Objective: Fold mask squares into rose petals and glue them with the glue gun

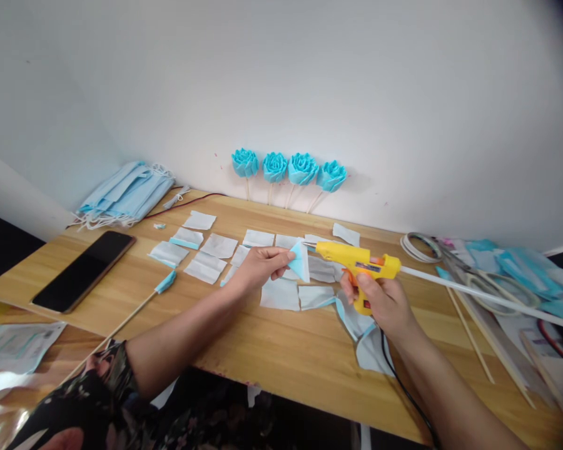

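Against a plain white wall (281,94), at a wooden table (244,344), four blue flowers (303,169) lean in a row on thin stems, their layered heads apparently complete. You work in front of them, your left hand (258,269) pinching a folded blue triangle (300,261) — thumb and fingertips closed on one side of it, above the tabletop. Your right hand (387,303) is wrapped around the handle of a yellow glue gun (344,252), forefinger by the orange trigger; whether it is squeezed, you leave us unable to tell. The nozzle meets the triangle's upper corner in view, though actual contact is unclear.

Around you lies what looks like the work left: more than a dozen pale cut pieces (279,295), spread flat or slightly curled. To your left, a lone stick (131,314) carries only a small blue wrap at its tip — by appearance, a fifth flower barely begun. Beyond it sit a dark phone (82,272) and a stack of masks (126,190), seemingly uncut; scissors (495,300) rest among scraps at right.
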The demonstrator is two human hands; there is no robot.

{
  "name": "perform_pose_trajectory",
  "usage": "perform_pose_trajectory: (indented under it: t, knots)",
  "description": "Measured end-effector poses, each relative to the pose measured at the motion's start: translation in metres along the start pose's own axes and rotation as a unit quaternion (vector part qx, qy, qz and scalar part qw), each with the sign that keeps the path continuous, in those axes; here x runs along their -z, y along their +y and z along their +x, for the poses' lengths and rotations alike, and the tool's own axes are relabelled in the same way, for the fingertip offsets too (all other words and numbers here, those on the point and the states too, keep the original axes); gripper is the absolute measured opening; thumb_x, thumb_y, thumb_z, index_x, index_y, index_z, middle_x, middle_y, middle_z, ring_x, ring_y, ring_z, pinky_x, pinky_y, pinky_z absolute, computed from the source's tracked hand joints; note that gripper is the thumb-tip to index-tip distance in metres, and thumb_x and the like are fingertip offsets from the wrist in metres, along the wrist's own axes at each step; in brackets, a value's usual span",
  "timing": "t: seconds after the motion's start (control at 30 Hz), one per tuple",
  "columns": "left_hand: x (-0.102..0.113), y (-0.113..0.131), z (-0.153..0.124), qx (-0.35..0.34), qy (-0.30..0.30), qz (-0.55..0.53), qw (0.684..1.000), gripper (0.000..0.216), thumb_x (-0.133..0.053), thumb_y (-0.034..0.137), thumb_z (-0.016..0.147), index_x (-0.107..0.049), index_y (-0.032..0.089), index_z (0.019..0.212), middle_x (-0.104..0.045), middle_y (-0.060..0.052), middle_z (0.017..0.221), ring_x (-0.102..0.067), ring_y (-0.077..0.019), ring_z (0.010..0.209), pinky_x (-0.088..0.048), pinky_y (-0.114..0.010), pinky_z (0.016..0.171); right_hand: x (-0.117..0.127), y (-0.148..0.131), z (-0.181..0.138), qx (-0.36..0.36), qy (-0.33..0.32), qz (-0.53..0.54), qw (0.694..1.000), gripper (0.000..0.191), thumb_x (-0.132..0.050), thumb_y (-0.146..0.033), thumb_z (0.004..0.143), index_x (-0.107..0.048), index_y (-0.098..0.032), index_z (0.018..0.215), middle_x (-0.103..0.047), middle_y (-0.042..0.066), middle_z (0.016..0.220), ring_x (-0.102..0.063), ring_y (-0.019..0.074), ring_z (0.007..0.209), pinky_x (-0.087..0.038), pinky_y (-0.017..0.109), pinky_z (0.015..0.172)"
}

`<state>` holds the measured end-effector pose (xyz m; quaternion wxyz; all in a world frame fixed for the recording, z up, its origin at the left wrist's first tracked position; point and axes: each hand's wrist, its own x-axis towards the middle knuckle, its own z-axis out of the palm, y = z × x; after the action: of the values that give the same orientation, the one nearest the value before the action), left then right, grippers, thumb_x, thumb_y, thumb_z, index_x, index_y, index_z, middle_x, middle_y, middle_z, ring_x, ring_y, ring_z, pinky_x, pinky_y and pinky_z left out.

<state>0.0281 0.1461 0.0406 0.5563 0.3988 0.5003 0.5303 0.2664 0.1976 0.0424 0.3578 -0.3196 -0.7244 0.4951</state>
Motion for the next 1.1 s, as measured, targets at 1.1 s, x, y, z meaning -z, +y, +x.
perform_pose_trajectory:
  t: [1.1]
  knots:
    - [0.004,-0.007,0.005,-0.031,0.018,-0.064,0.997,0.037,-0.071,0.048,0.080,-0.062,0.015,0.066,-0.053,0.002,0.057,-0.041,-0.0065,0.051,-0.029,-0.023,0.052,0.005,0.000,-0.004,-0.018,0.018,-0.001,1.000,0.043,-0.055,-0.057,0.092,-0.070,-0.018,0.083,-0.067,0.006,0.079,-0.053,0.0117,0.056,-0.043,0.025,0.051]
